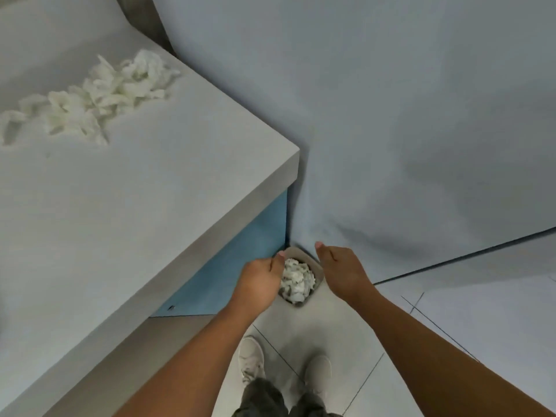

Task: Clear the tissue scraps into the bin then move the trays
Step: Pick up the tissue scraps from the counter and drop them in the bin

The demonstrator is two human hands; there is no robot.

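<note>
A grey table [135, 206] with a blue side meets a pale wall [391, 115] over a tiled floor [325, 323]. The bin [301, 253] stands at the table's corner with tissue scraps [296, 278] inside, and a larger pile of scraps [99, 97] lies on the table, well up-left of the bin. Above the bin, the left hand [261, 278] has curled fingers, around what I cannot tell, and the right hand [340, 272] hangs relaxed.

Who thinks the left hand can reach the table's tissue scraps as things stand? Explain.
Probably not yet: the left hand hangs low over the bin, below the table edge; the tissue scraps lie far back. Nothing blocks them.
</note>
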